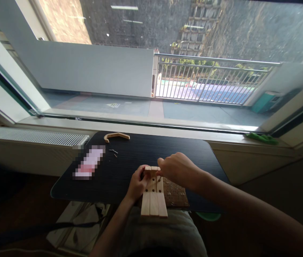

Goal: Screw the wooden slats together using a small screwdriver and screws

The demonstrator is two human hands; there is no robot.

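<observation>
A pale wooden piece of joined slats [153, 203] with rows of round holes rests at the table's near edge, angled toward me. My left hand [137, 184] is closed around its left side near the top. Over the upper right corner, my right hand [177, 167] has its fingers pinched together. A small metal shaft [160, 178] stands at a hole just below those fingers; whether they grip it is hidden. Beneath and to the right of the slats lies a brown patterned board [175, 192].
On the dark table [130, 157] are a curved wooden piece [116, 135], small metal hardware [113, 151] and a blurred pink-white item [91, 160] at left. A green cloth [261, 138] lies on the windowsill. A radiator [33, 135] stands to the left.
</observation>
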